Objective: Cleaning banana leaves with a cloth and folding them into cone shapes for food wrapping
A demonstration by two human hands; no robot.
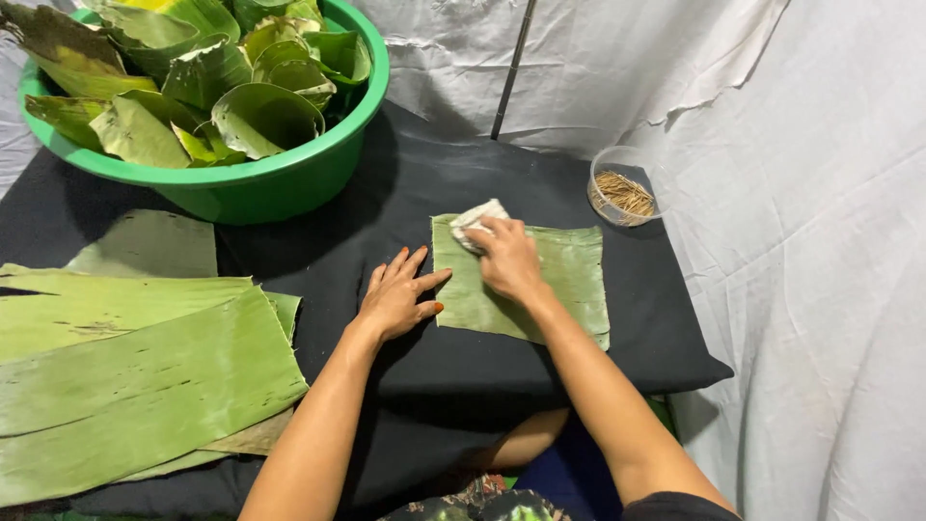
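Observation:
A rectangular piece of banana leaf [564,280] lies flat on the black cloth [424,183]. My right hand [506,260] presses a crumpled white cloth [476,220] against the leaf's upper left corner. My left hand [397,294] lies flat on the black cloth, fingers spread, with its fingertips touching the leaf's left edge.
A green plastic basin [289,178] full of folded leaf pieces stands at the back left. Long banana leaf strips [135,357] are stacked at the left. A small clear cup of thin wooden sticks [622,188] sits at the back right. White sheeting [820,241] hangs behind and to the right.

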